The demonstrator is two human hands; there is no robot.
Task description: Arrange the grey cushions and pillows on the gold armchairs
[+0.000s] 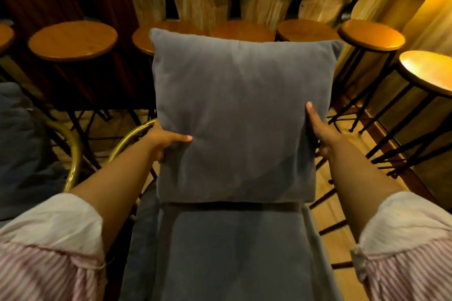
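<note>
A large square grey pillow point(241, 115) stands upright at the back of an armchair, its lower edge resting on the grey seat cushion point(232, 252). My left hand point(166, 140) grips the pillow's lower left side, thumb across its front. My right hand point(320, 129) holds the right side, thumb pointing up along the edge. The chair's gold frame point(132, 137) curves out behind my left wrist. The pillow hides the chair's back.
A second gold armchair frame point(73, 159) with a grey cushion point(22, 149) stands at the left. Several round wooden bar stools point(73, 39) on black legs line the wooden wall behind, and one more stool point(430, 71) stands at the right.
</note>
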